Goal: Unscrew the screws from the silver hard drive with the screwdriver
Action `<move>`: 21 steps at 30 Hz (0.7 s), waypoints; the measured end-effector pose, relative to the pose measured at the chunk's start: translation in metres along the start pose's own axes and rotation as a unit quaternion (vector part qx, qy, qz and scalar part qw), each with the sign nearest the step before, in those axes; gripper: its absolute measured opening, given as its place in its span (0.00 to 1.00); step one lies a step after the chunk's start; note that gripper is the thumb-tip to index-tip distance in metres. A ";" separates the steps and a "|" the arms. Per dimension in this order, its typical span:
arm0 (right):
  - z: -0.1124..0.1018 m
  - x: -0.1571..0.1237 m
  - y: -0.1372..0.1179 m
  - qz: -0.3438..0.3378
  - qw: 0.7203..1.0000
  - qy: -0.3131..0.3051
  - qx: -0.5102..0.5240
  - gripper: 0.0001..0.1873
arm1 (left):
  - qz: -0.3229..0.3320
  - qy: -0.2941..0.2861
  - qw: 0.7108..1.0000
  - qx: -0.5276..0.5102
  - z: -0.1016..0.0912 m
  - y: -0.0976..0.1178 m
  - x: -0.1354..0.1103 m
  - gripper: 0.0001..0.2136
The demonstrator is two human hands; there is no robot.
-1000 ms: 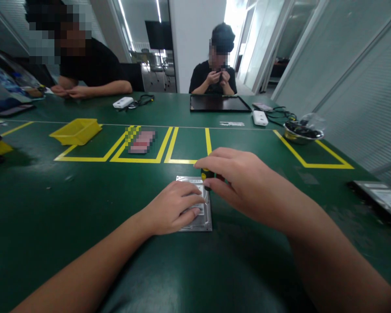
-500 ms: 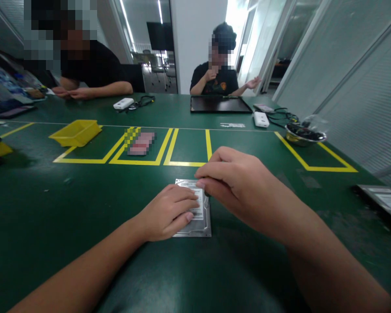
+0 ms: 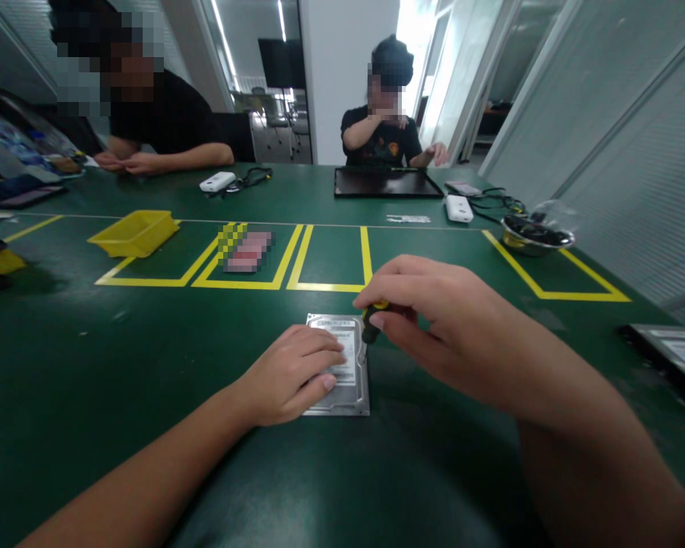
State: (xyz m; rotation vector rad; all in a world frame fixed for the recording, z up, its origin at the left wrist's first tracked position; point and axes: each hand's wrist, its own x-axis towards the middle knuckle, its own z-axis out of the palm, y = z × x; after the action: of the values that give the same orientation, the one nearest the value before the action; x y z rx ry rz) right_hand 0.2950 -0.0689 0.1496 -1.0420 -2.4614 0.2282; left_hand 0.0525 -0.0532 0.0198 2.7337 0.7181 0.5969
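A silver hard drive (image 3: 351,397) with a white label lies flat on the green table in front of me. My left hand (image 3: 291,373) rests across its left part, fingers stretched over the label and palm hiding that edge. Pinched between the thumb and fingers of my right hand (image 3: 445,327) is a short black-and-yellow screwdriver (image 3: 370,329). It stands tilted over the drive's upper right edge; I cannot tell whether its tip touches a screw.
Beyond the drive are yellow tape outlines, a yellow bin (image 3: 137,232) and a pinkish pixelated object (image 3: 250,251). A metal bowl (image 3: 533,240) holds dark parts. Another drive (image 3: 677,354) lies at right. Across the table sit two people, near a black panel (image 3: 385,183).
My right hand has shifted slightly right and its fingers have opened a little, so the screwdriver shows more. My left hand stays on the drive. The person opposite has moved their arms.
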 end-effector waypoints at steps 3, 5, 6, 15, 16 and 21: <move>-0.001 0.001 -0.001 0.008 1.000 -0.003 0.004 0.10 | -0.002 0.002 1.000 -0.001 0.000 0.001 0.000 0.14; 0.000 0.002 0.000 0.008 1.000 0.007 -0.010 0.09 | -0.004 0.001 1.000 -0.002 0.000 0.001 0.000 0.14; 0.002 0.003 0.000 0.009 1.000 0.013 -0.021 0.09 | -0.006 -0.001 1.000 -0.002 0.000 0.001 0.000 0.14; -0.001 0.004 0.001 0.018 0.999 -0.008 -0.048 0.09 | -0.002 0.001 1.000 -0.004 0.002 -0.001 -0.001 0.14; -0.003 0.004 0.001 0.013 0.999 -0.018 -0.042 0.10 | -0.001 0.002 1.000 -0.004 0.002 -0.001 -0.001 0.14; -0.007 0.000 0.002 -0.026 0.999 -0.038 -0.011 0.13 | -0.001 0.004 1.000 -0.005 0.002 -0.001 -0.001 0.14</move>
State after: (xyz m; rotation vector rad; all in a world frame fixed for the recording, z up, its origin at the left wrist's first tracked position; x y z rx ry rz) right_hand 0.2998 -0.0681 0.1556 -0.9931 -2.5611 0.2290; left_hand 0.0522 -0.0537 0.0174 2.7227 0.7186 0.6104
